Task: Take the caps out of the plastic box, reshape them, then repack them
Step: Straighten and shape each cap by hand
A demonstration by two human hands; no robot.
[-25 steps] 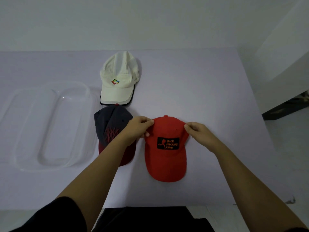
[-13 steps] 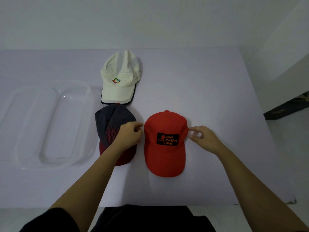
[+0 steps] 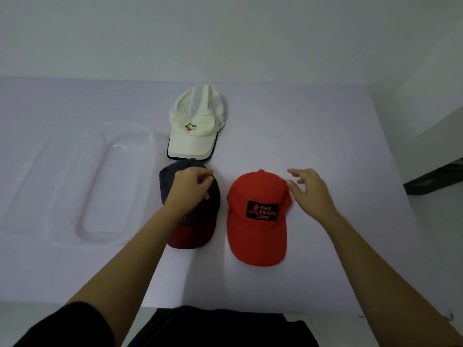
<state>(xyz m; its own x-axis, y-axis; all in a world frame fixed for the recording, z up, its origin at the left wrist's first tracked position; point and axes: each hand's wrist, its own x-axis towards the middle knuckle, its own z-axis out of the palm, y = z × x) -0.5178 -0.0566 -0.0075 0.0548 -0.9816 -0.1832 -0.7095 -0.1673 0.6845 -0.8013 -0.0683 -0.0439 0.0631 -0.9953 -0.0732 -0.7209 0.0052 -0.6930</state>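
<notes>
Three caps lie on the pale table. The red cap point(image 3: 258, 221), with a black "Back Packing Gear" patch, sits in the middle with its brim toward me. My right hand point(image 3: 310, 194) hovers at the right side of its crown, fingers apart, thumb tip touching the fabric. Left of it is a dark navy cap with a maroon brim point(image 3: 195, 229); my left hand point(image 3: 189, 191) rests on its crown, fingers curled and pinching the fabric. Beyond them lies a white cap point(image 3: 195, 131) with a coloured logo. The clear plastic box point(image 3: 150, 146) stands empty at the left.
A second clear plastic piece point(image 3: 37, 186), likely the lid, lies left of the box. The table's point(image 3: 325, 136) right edge drops off toward a white wall and a dark floor strip point(image 3: 436, 179). My dark clothing shows at the near table edge.
Both hands have let go of the red cap's crown. My left hand moved left onto the dark cap, and my right hand opened beside the red cap, which sits reshaped.
</notes>
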